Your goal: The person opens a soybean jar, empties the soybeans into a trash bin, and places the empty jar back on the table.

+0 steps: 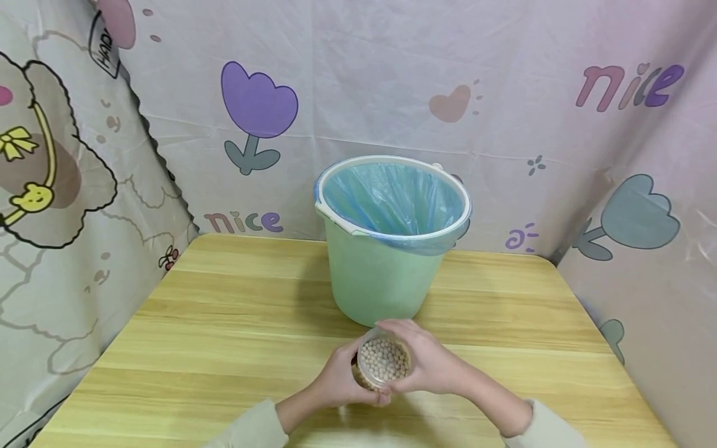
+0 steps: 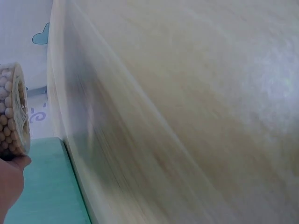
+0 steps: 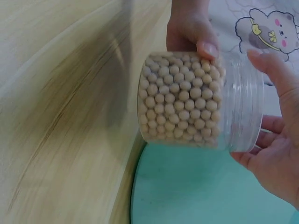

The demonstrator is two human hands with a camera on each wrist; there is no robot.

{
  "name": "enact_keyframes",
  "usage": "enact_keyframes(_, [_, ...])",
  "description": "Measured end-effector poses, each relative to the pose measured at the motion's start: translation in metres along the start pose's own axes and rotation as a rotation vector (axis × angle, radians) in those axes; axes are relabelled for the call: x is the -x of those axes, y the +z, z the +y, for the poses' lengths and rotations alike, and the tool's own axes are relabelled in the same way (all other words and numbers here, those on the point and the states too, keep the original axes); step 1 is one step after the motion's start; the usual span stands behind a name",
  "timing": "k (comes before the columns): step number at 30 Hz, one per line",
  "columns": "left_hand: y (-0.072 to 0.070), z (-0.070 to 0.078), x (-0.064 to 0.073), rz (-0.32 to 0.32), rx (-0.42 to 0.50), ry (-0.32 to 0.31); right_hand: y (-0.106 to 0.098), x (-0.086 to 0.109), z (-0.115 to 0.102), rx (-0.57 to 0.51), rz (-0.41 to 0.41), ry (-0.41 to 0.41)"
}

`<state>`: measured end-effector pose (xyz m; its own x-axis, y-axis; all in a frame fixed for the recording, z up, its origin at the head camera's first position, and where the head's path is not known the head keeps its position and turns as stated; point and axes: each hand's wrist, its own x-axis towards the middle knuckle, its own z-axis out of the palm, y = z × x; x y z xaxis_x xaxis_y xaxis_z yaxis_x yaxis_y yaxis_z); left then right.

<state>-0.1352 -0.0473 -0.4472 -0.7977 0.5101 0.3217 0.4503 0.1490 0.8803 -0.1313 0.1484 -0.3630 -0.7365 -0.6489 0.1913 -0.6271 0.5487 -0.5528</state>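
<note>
A clear plastic jar (image 1: 383, 359) of small round beige balls is held up over the near part of the table, its top tipped toward the head camera. My left hand (image 1: 338, 381) grips the jar's body from the left. Around the clear lid end (image 3: 247, 105), on the right, my right hand (image 1: 431, 361) curls its thumb and fingers. In the right wrist view the jar lies sideways, and the balls fill its body up to near the lid. The left wrist view shows only the jar's bottom end (image 2: 14, 112) and a fingertip beside it.
Just beyond the hands stands a light green bucket (image 1: 383, 280) with a white rim, lined with a blue plastic bag (image 1: 392, 193). It rests on a wood-grain table (image 1: 224, 323). Printed cloth (image 1: 370, 74) hangs behind and along both sides.
</note>
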Motion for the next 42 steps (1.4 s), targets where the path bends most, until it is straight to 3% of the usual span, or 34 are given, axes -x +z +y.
enact_keyframes(15, [-0.002,-0.001,0.0,-0.1,0.1,0.057,-0.011,0.004,0.002,-0.096,-0.081,-0.05])
enact_keyframes(21, [-0.002,0.0,0.001,-0.136,0.148,0.028,-0.012,0.006,0.006,-0.134,-0.107,-0.072])
enact_keyframes(27, [-0.003,0.0,0.003,-0.162,0.133,0.022,-0.016,0.007,0.009,-0.217,-0.129,-0.086])
enact_keyframes(36, [-0.006,0.0,0.008,-0.083,0.03,-0.085,-0.019,0.01,0.012,-0.14,-0.033,-0.036])
enact_keyframes(42, [-0.015,-0.001,0.008,0.005,-0.029,-0.093,-0.016,0.015,0.021,-0.097,0.085,0.032])
